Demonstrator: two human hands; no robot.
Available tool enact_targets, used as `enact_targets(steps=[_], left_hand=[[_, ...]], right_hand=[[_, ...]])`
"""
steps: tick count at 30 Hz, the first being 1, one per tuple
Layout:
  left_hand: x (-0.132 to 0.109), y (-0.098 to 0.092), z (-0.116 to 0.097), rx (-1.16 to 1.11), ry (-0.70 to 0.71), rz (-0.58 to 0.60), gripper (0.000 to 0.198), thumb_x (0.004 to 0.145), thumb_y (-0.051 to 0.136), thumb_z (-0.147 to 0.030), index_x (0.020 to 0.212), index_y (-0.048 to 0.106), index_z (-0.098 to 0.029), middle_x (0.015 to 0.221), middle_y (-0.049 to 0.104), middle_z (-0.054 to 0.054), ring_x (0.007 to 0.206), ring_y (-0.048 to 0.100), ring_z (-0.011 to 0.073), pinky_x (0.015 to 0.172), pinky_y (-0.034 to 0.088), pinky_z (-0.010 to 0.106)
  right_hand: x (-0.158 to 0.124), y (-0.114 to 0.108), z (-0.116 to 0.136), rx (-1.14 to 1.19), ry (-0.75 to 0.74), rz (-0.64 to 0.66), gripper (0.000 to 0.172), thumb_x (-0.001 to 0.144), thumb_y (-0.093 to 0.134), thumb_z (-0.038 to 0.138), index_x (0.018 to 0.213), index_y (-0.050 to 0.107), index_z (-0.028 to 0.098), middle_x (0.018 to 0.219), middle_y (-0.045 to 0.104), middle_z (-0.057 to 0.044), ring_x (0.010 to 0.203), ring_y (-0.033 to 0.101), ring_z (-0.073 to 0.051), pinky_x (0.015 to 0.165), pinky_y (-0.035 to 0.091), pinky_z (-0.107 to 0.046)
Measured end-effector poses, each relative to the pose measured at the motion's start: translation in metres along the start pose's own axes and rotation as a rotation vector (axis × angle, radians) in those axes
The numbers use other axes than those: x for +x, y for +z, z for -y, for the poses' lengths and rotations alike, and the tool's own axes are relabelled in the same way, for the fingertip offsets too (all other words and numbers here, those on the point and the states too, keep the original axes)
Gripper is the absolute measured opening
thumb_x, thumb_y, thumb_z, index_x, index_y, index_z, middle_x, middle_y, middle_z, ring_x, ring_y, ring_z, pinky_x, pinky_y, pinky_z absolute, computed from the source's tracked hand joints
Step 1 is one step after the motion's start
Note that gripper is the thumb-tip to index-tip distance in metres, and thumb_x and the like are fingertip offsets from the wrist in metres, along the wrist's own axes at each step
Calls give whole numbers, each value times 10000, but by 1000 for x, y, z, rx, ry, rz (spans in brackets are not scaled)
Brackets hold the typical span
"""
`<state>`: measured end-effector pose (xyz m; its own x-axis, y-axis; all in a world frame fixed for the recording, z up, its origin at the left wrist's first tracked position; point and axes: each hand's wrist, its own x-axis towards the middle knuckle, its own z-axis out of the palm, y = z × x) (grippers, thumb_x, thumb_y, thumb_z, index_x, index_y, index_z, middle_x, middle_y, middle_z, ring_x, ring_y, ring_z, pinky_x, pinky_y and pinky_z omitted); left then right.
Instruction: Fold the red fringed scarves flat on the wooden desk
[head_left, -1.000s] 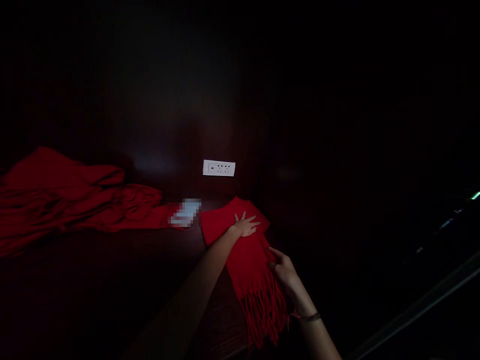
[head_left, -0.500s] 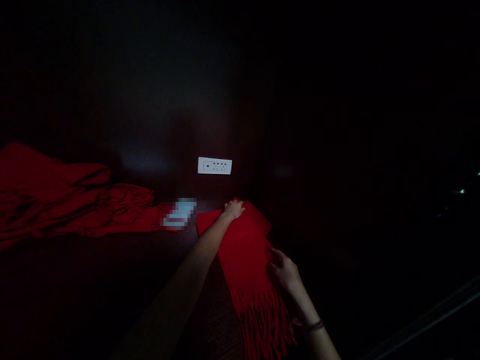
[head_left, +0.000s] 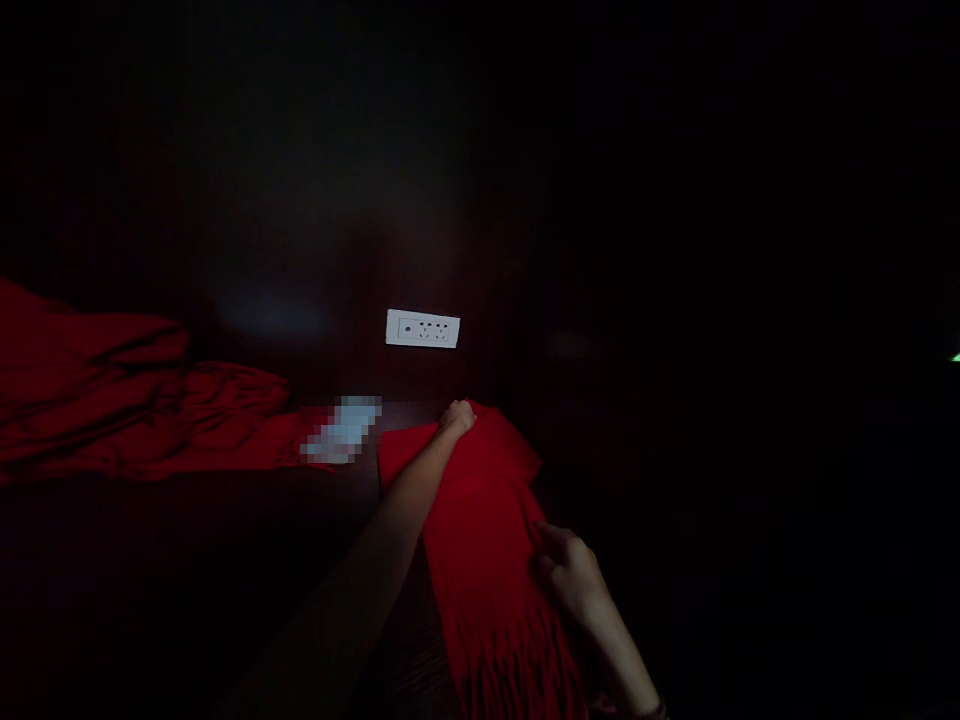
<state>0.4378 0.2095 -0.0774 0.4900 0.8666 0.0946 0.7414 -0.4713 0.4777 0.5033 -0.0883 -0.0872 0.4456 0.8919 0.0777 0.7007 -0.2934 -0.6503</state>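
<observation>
A red fringed scarf (head_left: 487,510) lies folded on a dark wooden surface, its fringe toward the bottom of the view. My left hand (head_left: 458,414) is at the scarf's far edge with its fingers curled in; whatever they hold is hidden. Against the scarf's right edge rests my right hand (head_left: 571,570), its fingers apart and the index finger stretched over the cloth.
A crumpled heap of red cloth (head_left: 135,400) lies at the left. Beside it is a pale, blurred item (head_left: 346,428). A white socket panel (head_left: 423,328) is on the dark wall behind. The right side is very dark.
My left hand's fingers have curled in at the far edge. My right hand has slid slightly down along the scarf. The whole view has shifted a little, moving the heap and socket left.
</observation>
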Motion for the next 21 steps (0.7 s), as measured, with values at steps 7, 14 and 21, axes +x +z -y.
enact_targets(steps=[7, 14, 21], left_hand=[[-3, 3, 4, 29, 56, -20, 252, 817, 401, -317, 935, 538, -142, 936, 552, 56, 836, 527, 153, 731, 425, 300], [-23, 7, -4, 73, 363, 11, 506, 694, 482, -505, 1142, 410, -283, 1143, 460, 28, 1057, 407, 198, 853, 343, 314], [-33, 9, 0, 105, 331, -14, 493, 764, 330, -527, 1158, 404, -241, 1202, 389, 71, 1082, 375, 236, 873, 309, 380]], right_hand=[[-21, -5, -14, -119, 23, 0, 525, 589, 432, 112, 1110, 500, 115, 1066, 530, -102, 980, 498, -176, 857, 354, -244], [23, -14, 18, -426, -21, -135, 459, 723, 446, 282, 1174, 426, 198, 1181, 396, -123, 1023, 444, -232, 829, 351, -308], [115, -7, 38, -296, -15, -11, 311, 750, 459, 285, 997, 550, 120, 982, 570, -122, 906, 521, -179, 714, 369, -202]])
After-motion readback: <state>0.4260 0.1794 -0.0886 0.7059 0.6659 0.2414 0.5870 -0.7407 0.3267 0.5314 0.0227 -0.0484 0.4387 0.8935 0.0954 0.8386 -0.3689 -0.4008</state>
